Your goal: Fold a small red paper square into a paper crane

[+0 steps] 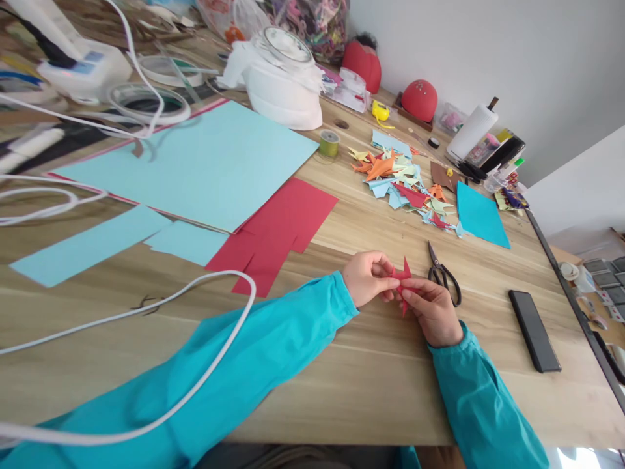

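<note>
Between my two hands is a small red folded paper figure [405, 273] with pointed ends, held above the table. My left hand [370, 279] pinches it from the left, thumb against the fingers. From the right, my right hand [432, 309] pinches it too, its fingertips meeting the left ones and hiding the middle of the paper. Black-handled scissors [443, 277] lie just behind my right hand. Farther back is a heap of folded paper cranes [407, 179] in orange, red, light blue and pale green.
Light blue sheets [209, 163] and red paper pieces [288, 228] lie at left. A white cable [195, 286] loops over my left sleeve. A phone [534, 331] rests at right, a teal paper sheet [482, 215] behind it. A green thread spool [329, 143] stands near a white-wrapped bundle [283, 85].
</note>
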Available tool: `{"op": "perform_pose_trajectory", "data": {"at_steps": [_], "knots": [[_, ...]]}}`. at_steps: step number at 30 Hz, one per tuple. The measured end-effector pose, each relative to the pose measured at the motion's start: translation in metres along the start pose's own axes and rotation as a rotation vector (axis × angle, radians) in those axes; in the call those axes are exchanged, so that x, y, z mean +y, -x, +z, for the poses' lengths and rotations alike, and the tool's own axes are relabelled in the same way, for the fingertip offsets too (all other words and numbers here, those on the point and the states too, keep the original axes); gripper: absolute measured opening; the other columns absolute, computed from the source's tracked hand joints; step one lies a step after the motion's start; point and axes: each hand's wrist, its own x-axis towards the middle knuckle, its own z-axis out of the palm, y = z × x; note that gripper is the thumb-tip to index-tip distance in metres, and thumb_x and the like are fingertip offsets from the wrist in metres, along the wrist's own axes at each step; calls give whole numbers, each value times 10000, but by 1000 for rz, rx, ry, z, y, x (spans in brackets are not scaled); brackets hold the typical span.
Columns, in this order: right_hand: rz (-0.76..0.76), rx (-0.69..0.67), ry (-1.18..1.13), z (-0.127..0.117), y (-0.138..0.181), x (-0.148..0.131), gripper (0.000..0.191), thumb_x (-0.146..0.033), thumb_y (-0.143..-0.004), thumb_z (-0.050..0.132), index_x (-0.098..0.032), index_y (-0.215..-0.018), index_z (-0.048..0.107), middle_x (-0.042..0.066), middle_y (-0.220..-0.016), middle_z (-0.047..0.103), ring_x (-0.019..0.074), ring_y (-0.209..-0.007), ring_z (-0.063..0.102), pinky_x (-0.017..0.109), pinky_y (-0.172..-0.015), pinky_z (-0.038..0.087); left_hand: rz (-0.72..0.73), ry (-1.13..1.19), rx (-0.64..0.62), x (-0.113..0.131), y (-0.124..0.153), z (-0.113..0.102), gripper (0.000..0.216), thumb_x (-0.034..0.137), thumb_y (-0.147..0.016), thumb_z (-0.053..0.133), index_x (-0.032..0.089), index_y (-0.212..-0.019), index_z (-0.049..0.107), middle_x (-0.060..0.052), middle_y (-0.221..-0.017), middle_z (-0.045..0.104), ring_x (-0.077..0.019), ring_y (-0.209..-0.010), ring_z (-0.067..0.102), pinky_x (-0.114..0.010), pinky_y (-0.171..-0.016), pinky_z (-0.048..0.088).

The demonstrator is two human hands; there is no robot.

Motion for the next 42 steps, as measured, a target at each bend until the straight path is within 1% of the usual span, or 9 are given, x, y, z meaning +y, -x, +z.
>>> {"op": "perform_pose_trajectory", "data": {"at_steps": [4,9,15,21,27,34,39,42], "knots": [[-4,25,-3,0,0,0,210,-217,-586,778,-180,-782,712,29,-691,724,143,-583,646,249,-520,516,-6,-5,8,1,0,1,232,8,-622,670,122,-655,469,34,-448,586,-98,-370,560,-191,-406,454],[-5,36,8,0,0,0,217,-204,-579,781,-181,-784,712,32,-689,725,153,-599,654,257,-532,525,-3,-12,16,0,0,1,219,-5,-636,647,123,-656,471,35,-448,583,-99,-370,558,-193,-403,454],[-8,-21,-4,1,1,-3,259,-210,-577,773,-186,-827,708,42,-731,726,164,-628,645,281,-556,514,-6,-5,46,2,1,2,227,-2,-626,672,121,-658,484,22,-459,595,-104,-375,560,-204,-410,454],[16,-21,-67,3,3,-6,204,-264,-627,740,-198,-817,709,35,-709,712,167,-619,636,306,-589,501,-20,-9,62,4,1,2,225,-3,-631,671,119,-664,485,21,-461,597,-102,-369,557,-204,-411,452],[-8,-28,-14,3,2,-3,197,-247,-647,740,-191,-829,691,25,-680,708,131,-574,615,249,-526,469,-9,-30,76,3,1,2,209,-12,-641,652,116,-658,487,27,-469,589,-102,-373,557,-208,-406,458],[-55,9,12,1,1,1,191,-198,-621,762,-187,-794,683,18,-685,716,122,-563,621,233,-514,484,-18,-21,48,3,2,2,209,7,-633,661,119,-676,489,28,-480,601,-100,-376,560,-205,-406,461],[-53,13,17,-1,1,4,208,-203,-614,768,-176,-801,680,26,-687,718,135,-597,643,224,-517,493,-30,-27,-53,3,1,1,256,-33,-579,673,112,-714,510,30,-490,612,-99,-406,575,-201,-427,482],[-49,13,30,-1,1,4,218,-210,-610,771,-171,-803,677,27,-676,713,139,-596,642,229,-516,499,-18,-30,-62,2,1,0,245,-20,-580,680,107,-716,519,29,-479,608,-92,-386,559,-191,-405,470]]}}
